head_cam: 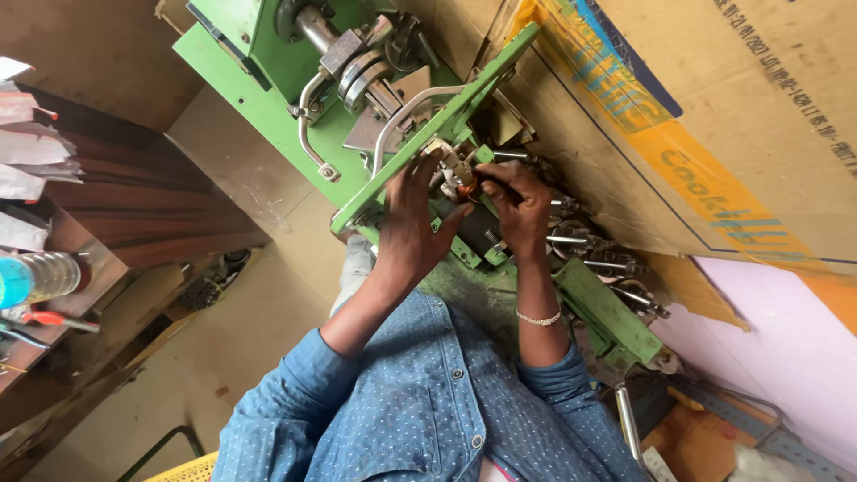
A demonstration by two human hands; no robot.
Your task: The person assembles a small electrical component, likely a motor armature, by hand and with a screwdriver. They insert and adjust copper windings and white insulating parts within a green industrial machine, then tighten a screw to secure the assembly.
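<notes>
My left hand [412,219] reaches up to a green winding machine [268,107] and grips the small metal and white spindle part [444,159] beside its green plate. Its thumb lies just under a small copper-orange coil [466,189]. My right hand [518,210], with a thin bracelet [539,318] on the wrist, is pinched on that coil from the right. Both hands touch at the coil. Whatever thin thing lies between the right fingers is hidden. Both arms wear blue dotted sleeves [295,393].
A large cardboard box [714,116] stands at the right of the machine. Metal rods and chrome parts [598,254] lie along the green base [616,321]. A dark wooden shelf [134,196] with papers, a plastic bottle [36,277] and red-handled pliers [49,319] is at the left.
</notes>
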